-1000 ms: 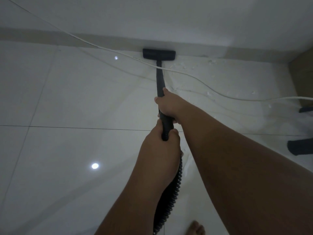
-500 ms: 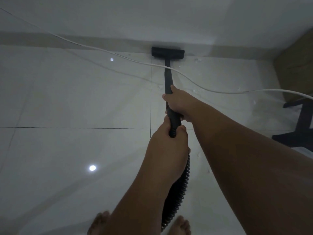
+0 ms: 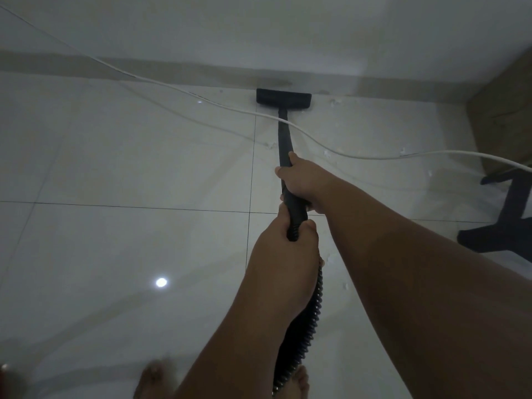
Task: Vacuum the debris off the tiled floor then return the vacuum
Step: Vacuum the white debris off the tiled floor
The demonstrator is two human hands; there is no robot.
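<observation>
A black vacuum wand point(image 3: 285, 139) runs from my hands to its flat floor head point(image 3: 283, 98), which sits on the glossy white tiled floor point(image 3: 129, 156) against the skirting. My right hand point(image 3: 302, 180) grips the wand higher up. My left hand point(image 3: 285, 254) grips its lower end, where the ribbed black hose point(image 3: 305, 326) begins and drops toward my feet. Small white debris specks lie to the right of the head point(image 3: 335, 102), beside the wand point(image 3: 326, 153) and near my right forearm point(image 3: 345, 285).
A white cable point(image 3: 201, 97) hangs across the scene from upper left to right, crossing over the wand. Black furniture legs point(image 3: 506, 220) stand at the right, below a brown panel point(image 3: 503, 116). My bare feet point(image 3: 152, 375) show at the bottom edge.
The floor head has slid right along the skirting. The view has shifted right and down, so the furniture legs and both feet show more.
</observation>
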